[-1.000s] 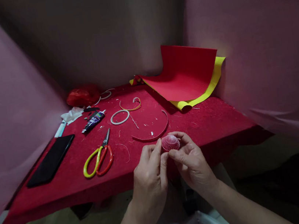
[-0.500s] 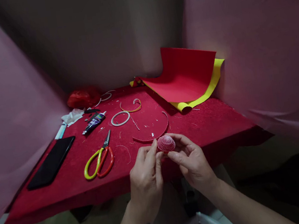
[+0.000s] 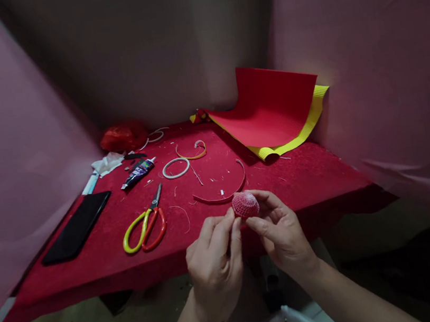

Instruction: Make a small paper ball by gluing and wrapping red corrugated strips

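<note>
Over the table's front edge is a small red-and-white dome (image 3: 245, 205) with a ridged, coiled surface, like rolled corrugated paper. My right hand (image 3: 282, 229) holds it from the right, thumb below and fingers behind. The fingertips of my left hand (image 3: 216, 259) pinch together at its lower left edge; whether they grip the rim or a strip end is hidden. Just beyond the dome lies a curved red paper strip (image 3: 224, 199). Scissors (image 3: 147, 224) with one yellow and one red handle rest to the left, blades slightly apart.
A black phone-like slab (image 3: 77, 228), a glue tube (image 3: 138, 173), white tissue (image 3: 108, 163) and a red plastic bag (image 3: 123, 136) lie left. A white ring (image 3: 176, 168) and orange strip (image 3: 197, 156) sit mid-table. Red corrugated sheet (image 3: 271, 107) over yellow (image 3: 314, 115) stands back right.
The dome has tilted and shifted slightly right in my fingers. My left hand has rolled a little, its fingertips now at the dome's lower left edge. The view has shifted slightly.
</note>
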### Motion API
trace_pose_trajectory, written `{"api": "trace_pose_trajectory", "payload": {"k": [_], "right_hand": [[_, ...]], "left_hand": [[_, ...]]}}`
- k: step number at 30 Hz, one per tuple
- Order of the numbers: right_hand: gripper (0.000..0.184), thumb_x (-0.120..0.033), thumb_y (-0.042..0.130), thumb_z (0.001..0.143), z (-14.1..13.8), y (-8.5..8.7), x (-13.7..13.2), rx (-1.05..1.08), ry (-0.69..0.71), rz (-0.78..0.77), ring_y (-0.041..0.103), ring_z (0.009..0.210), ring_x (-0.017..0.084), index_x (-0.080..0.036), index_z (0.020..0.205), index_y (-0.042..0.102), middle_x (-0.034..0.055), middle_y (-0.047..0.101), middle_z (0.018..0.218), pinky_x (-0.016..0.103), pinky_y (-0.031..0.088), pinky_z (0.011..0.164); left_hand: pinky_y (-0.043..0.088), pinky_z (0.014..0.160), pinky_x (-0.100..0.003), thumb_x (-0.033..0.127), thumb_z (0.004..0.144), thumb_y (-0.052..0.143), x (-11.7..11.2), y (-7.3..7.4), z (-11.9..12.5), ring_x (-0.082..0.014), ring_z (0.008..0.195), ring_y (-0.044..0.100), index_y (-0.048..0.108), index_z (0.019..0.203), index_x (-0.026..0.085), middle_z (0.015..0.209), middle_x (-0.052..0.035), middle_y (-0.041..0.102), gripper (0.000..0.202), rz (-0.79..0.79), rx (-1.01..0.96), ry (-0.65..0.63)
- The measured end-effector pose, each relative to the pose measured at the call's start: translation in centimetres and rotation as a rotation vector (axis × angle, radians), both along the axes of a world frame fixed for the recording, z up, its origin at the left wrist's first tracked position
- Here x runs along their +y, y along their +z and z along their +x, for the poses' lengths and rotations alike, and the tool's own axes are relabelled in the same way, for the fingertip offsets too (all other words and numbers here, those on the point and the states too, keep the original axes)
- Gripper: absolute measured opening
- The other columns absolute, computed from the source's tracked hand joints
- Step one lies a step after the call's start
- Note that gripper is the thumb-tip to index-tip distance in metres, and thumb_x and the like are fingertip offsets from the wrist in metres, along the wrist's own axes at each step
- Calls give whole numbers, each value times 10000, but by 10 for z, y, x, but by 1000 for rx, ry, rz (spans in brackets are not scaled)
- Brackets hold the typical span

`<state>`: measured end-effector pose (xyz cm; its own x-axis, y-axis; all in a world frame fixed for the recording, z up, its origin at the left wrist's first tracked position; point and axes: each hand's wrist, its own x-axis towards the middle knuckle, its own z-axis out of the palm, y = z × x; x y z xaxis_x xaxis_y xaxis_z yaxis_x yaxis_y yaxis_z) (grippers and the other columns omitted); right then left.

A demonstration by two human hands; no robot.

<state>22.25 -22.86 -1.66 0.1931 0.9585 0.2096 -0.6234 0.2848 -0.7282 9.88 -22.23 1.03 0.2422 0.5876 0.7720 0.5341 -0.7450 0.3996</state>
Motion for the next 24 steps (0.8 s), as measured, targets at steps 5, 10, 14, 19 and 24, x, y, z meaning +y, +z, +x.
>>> {"api": "trace_pose_trajectory", "payload": {"k": [5, 10, 14, 19, 24], "right_hand": [[353, -116, 753, 697, 0, 0, 0, 9, 14, 4, 630, 895, 112, -263, 1005, 660, -8, 691, 992, 205, 511, 790], [343, -139, 757, 691, 0, 1, 0, 9, 29, 7, 623, 899, 117, -262, 996, 659, -7, 684, 990, 212, 504, 796], [347, -138, 759, 686, -1, 1, -1, 2, 28, 16, 625, 887, 125, -254, 997, 659, 2, 681, 988, 231, 499, 816], [353, -125, 758, 687, -2, 1, -3, 27, 40, 21, 625, 885, 113, -253, 1002, 662, -1, 684, 976, 212, 497, 814], [352, -126, 757, 687, -4, 2, -3, 50, 46, 15, 629, 873, 112, -252, 1003, 665, 0, 686, 967, 204, 507, 787]], "left_hand": [[465, 659, -163, 29, 817, 610, -1, 1, 0, -71, 709, 604, 635, 985, 109, 794, -24, 635, 187, -13, -45, -35], [470, 686, -167, 5, 796, 625, -1, 1, -3, -67, 736, 595, 637, 993, 134, 817, -11, 640, 236, -74, -137, -93], [470, 663, -170, 12, 791, 635, -1, 0, -6, -70, 729, 586, 650, 974, 153, 807, -1, 629, 231, -140, -195, -112], [470, 671, -166, 4, 794, 629, 0, 2, -5, -68, 737, 587, 651, 969, 160, 811, 3, 624, 236, -157, -223, -131], [472, 654, -162, 31, 797, 638, 0, 2, -6, -65, 713, 581, 653, 931, 172, 798, 15, 610, 196, -219, -267, -156]]}}
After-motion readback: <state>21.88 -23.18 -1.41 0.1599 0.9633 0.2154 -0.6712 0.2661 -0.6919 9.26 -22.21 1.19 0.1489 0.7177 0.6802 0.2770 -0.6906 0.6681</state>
